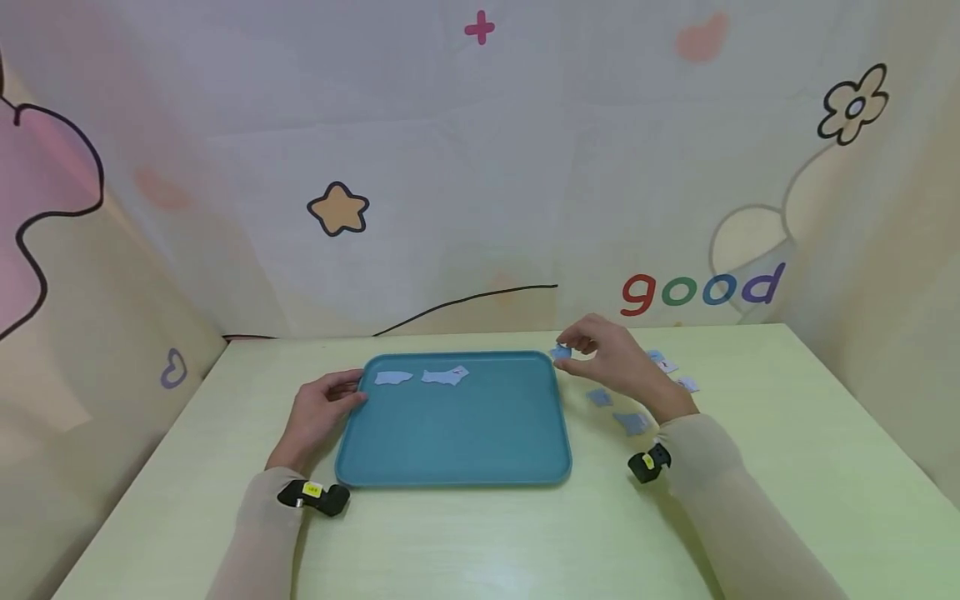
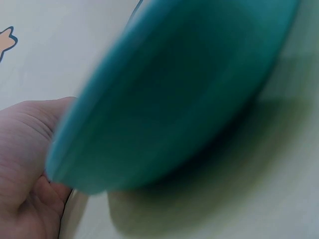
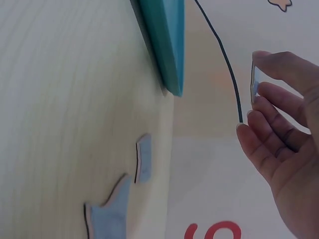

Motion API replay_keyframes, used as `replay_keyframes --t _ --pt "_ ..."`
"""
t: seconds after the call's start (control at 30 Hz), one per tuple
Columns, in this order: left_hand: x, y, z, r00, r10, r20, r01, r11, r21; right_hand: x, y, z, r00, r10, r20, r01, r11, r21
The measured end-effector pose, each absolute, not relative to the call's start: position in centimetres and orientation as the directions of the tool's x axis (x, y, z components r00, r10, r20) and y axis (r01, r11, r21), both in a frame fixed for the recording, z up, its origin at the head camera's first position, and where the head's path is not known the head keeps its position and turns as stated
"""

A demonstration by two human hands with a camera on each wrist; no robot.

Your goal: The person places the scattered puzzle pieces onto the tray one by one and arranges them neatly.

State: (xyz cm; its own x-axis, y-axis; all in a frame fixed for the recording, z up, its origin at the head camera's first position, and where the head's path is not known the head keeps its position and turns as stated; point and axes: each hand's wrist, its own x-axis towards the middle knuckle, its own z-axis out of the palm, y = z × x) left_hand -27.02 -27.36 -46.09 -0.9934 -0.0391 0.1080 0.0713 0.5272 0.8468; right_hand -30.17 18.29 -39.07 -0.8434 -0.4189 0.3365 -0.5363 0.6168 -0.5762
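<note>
Blue, the small flat piece [image 1: 561,353] sits pinched between your nearly closed right fingers [image 1: 587,327] beside the rectangular teal tray [image 1: 457,437]; a slack pinch could drop it. Your left fingers [image 1: 341,380] grip the left rim; tugging could shift the pale jagged strips [image 1: 442,377] inside.

Tray [image 1: 453,433] plain teal-blue. Scraps [image 1: 393,378] along its back edge pale lilac-blue; those past right edge grey-blue. Desk [image 1: 465,542] pale yellow-green. Wall [image 1: 450,150] whitish, printed: black-outlined orange star [image 1: 338,209], pink cross [image 1: 480,27], red-green-blue-purple "good" [image 1: 678,291].
</note>
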Motion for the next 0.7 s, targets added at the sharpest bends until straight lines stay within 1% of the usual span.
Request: replay_keyframes --t 0.43,0.7 --pt "-27.2 -27.4 -46.1 -0.994 -0.050 0.099 0.057 0.534 0.844 -31.3 14.2 -39.1 -0.788 -0.540 0.296 -0.607 0.601 -0.519" --pt "-27.2 -27.3 -45.9 -0.995 -0.057 0.085 0.042 0.522 0.852 -32.4 12.3 -39.6 -0.789 -0.552 0.269 -0.599 0.596 -0.534"
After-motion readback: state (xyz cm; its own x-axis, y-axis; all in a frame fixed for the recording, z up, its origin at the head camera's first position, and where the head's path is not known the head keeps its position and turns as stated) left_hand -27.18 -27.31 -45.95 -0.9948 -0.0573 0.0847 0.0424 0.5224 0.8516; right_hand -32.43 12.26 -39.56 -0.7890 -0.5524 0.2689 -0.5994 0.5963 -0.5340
